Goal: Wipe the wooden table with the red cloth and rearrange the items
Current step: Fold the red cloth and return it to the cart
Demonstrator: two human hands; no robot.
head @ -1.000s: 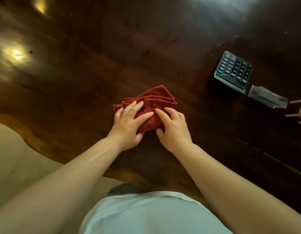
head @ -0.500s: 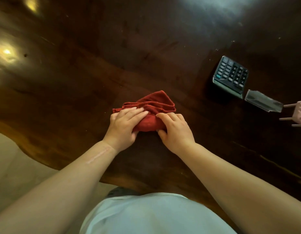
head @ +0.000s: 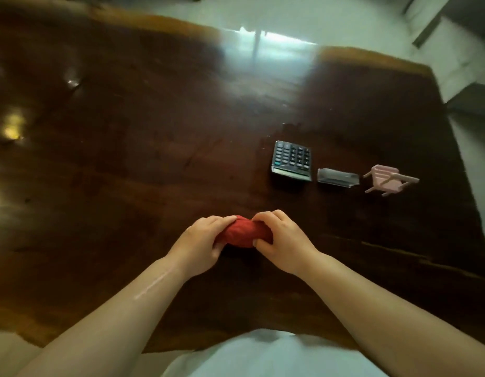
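**Red cloth point(head: 245, 234) bunched between both hands over the wooden tabletop point(head: 121, 164)**

The red cloth is gathered into a tight, rounded wad near the front middle of the tabletop, close to the person's body. Whether it touches the wood or is lifted slightly off it cannot be told. The left hand point(head: 200, 244) grips its left end, fingers curled over the top and thumb underneath. The right hand point(head: 280, 240) grips the right end in the same way, with its fingertips tucked over the fabric and its thumb pressing in from below. Only the middle of the cloth shows between the two hands.

Beyond the hands and to the right, three items lie in a row, near one another but apart. The nearest is a dark calculator point(head: 291, 161) with its keys facing up. To its right is a small clear plastic piece point(head: 337, 176). Farthest right is a pink miniature chair point(head: 388, 180), tipped on its side with its legs pointing right.

The dark, glossy wood carries bright reflections along its far side and left side. A pale floor point(head: 303, 20) lies past the far edge, and a light shirt point(head: 263, 357) fills the bottom of the view.
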